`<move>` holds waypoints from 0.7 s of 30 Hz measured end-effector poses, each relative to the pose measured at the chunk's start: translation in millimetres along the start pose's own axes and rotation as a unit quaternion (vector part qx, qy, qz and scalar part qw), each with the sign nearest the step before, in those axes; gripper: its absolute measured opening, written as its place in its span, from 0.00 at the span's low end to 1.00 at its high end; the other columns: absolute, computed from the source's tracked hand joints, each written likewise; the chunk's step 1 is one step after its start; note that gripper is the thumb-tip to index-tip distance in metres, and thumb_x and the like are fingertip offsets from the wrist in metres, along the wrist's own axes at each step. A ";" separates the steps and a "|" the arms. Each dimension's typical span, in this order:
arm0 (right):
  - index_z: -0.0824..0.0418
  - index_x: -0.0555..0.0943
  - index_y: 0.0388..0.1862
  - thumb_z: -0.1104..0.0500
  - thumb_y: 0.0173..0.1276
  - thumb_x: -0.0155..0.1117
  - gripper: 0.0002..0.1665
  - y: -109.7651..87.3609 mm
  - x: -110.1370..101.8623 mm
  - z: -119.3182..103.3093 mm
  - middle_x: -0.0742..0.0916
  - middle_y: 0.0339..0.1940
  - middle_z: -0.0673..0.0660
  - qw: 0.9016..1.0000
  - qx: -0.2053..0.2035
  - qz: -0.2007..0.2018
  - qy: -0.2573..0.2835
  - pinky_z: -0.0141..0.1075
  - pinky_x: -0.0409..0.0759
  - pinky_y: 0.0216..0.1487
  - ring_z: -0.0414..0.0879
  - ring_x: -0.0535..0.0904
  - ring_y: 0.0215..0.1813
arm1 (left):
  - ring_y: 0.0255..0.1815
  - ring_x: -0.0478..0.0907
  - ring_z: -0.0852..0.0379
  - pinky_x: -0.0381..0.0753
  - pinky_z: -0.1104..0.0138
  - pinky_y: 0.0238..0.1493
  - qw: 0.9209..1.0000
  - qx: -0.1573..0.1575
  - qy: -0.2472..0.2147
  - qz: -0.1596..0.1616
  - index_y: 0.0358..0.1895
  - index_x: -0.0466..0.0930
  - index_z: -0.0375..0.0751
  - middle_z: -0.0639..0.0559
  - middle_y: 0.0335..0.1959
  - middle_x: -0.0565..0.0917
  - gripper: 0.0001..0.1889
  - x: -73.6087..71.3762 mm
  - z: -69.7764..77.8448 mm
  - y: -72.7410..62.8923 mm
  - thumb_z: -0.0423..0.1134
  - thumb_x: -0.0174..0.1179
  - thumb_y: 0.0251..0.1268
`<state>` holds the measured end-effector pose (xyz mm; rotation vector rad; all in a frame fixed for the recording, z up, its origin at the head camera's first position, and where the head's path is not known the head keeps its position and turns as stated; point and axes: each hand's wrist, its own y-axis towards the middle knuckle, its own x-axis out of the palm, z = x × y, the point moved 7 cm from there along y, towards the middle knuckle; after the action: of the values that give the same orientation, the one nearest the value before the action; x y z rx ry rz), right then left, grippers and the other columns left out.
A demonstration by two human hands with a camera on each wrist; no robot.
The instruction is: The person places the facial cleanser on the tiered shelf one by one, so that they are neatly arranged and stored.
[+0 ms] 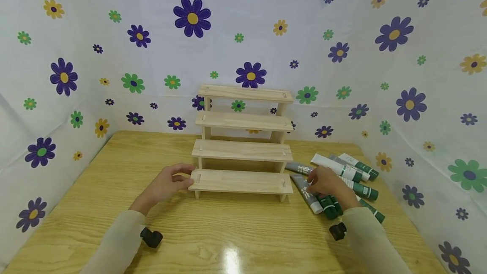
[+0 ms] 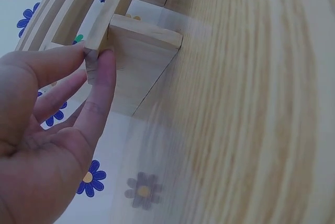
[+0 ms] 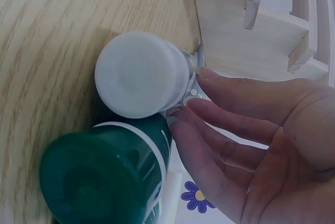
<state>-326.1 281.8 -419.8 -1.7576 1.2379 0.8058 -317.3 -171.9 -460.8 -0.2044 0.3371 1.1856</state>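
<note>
Grey tube lies beside the rack, right at the right hand, whose pinch on it I can't confirm, while the left hand grips the bottom shelf's end.

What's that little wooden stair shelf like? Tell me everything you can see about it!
The shelf is pale, wood-looking, with four flat boards rising like stairs on side supports. Each board has a slot-like mark near both ends. It stands upright on the table. The left-hand grip pinches the lowest board's left end. Tubes lie by its right side; I can't tell whether any touch it.
</note>
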 end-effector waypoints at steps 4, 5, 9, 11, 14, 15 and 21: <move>0.73 0.85 0.48 0.64 0.62 0.76 0.18 1.2 1.5 0.0 0.89 0.40 0.65 1.000 0.003 0.003 -0.008 0.39 0.89 0.32 0.47 0.86 0.34 | 0.55 0.85 0.49 0.89 0.64 0.47 1.000 0.004 -0.002 0.003 0.71 0.72 0.34 0.32 0.70 0.74 0.26 -0.4 1.6 -0.6 0.36 0.62 0.75; 0.72 0.85 0.47 0.63 0.62 0.77 0.18 1.4 1.9 -0.2 0.89 0.40 0.65 1.000 0.003 0.003 -0.013 0.38 0.88 0.32 0.46 0.86 0.34 | 0.55 0.84 0.47 0.89 0.64 0.47 1.000 0.003 -0.006 0.004 0.71 0.72 0.35 0.32 0.70 0.74 0.25 -0.7 1.6 -0.8 0.36 0.63 0.74; 0.73 0.85 0.47 0.62 0.62 0.77 0.19 0.7 3.8 -2.0 0.90 0.39 0.65 1.000 -0.002 0.004 -0.025 0.37 0.88 0.30 0.46 0.86 0.32 | 0.57 0.84 0.43 0.89 0.63 0.47 1.000 0.005 -0.014 0.003 0.72 0.71 0.33 0.31 0.70 0.73 0.26 -0.7 1.3 -1.1 0.36 0.63 0.74; 0.72 0.85 0.46 0.62 0.62 0.78 0.19 0.7 4.8 -2.2 0.90 0.39 0.65 1.000 -0.003 0.004 -0.024 0.37 0.88 0.29 0.46 0.86 0.31 | 0.57 0.84 0.43 0.89 0.63 0.47 1.000 0.007 -0.017 0.003 0.72 0.71 0.32 0.30 0.70 0.73 0.27 -0.5 0.5 -1.1 0.36 0.63 0.74; 0.73 0.86 0.45 0.61 0.62 0.78 0.18 0.6 6.8 -3.5 0.90 0.38 0.65 1.000 -0.013 -0.001 -0.026 0.38 0.88 0.28 0.46 0.86 0.29 | 0.57 0.84 0.43 0.89 0.64 0.47 1.000 0.009 -0.019 0.005 0.72 0.71 0.32 0.30 0.70 0.73 0.27 -0.5 -0.6 -0.8 0.35 0.63 0.74; 0.72 0.86 0.44 0.60 0.62 0.78 0.17 0.8 7.4 -3.0 0.90 0.37 0.64 1.000 -0.011 -0.002 -0.025 0.38 0.87 0.28 0.46 0.85 0.29 | 0.57 0.84 0.43 0.89 0.64 0.47 1.000 0.010 -0.020 0.005 0.72 0.71 0.31 0.29 0.70 0.73 0.27 -0.5 -0.8 -0.7 0.35 0.63 0.74; 0.70 0.87 0.38 0.59 0.63 0.78 0.14 0.6 9.8 -4.2 0.88 0.33 0.60 0.999 -0.016 -0.002 -0.032 0.37 0.86 0.26 0.45 0.84 0.26 | 0.57 0.84 0.44 0.89 0.64 0.48 1.000 0.004 -0.017 0.009 0.72 0.70 0.32 0.30 0.71 0.73 0.27 -0.3 -0.2 -1.1 0.36 0.63 0.74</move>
<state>-323.5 273.8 -426.4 -1.7471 1.1847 0.8773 -316.4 -172.7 -460.8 -0.1747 0.3145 1.2030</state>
